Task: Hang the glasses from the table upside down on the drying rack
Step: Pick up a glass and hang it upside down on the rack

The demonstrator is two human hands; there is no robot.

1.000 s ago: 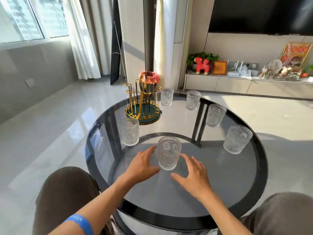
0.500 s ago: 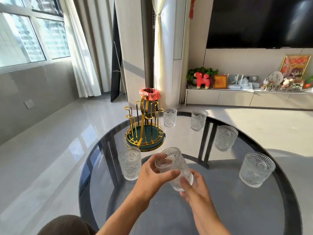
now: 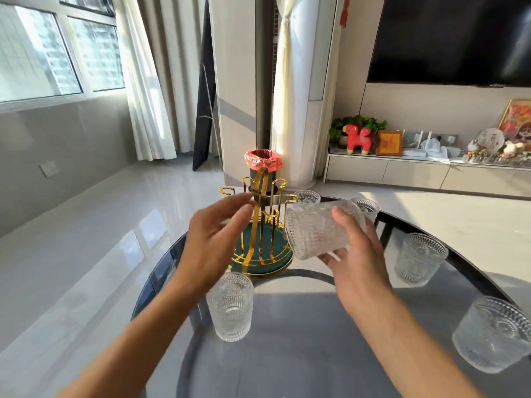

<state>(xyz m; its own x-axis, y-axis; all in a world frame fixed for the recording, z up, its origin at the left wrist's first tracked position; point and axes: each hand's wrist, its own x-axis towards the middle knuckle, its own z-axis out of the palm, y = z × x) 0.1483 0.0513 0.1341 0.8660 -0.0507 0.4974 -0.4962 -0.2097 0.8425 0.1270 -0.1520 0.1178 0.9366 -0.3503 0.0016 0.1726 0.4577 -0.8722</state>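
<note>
The right hand [image 3: 355,265] is gripping a sideways glass [image 3: 321,228] just beside the rack [image 3: 260,225] near the table's [image 3: 316,354] far edge, the left hand [image 3: 212,239] is hovering spread, and the one-handed hold risks slipping or clipping a prong.

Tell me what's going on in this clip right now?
A person is loading a gold drying rack on a round glass table. The right hand holds one ribbed glass tipped on its side beside the rack; the left hand is open and empty. No glass hangs yet.
</note>
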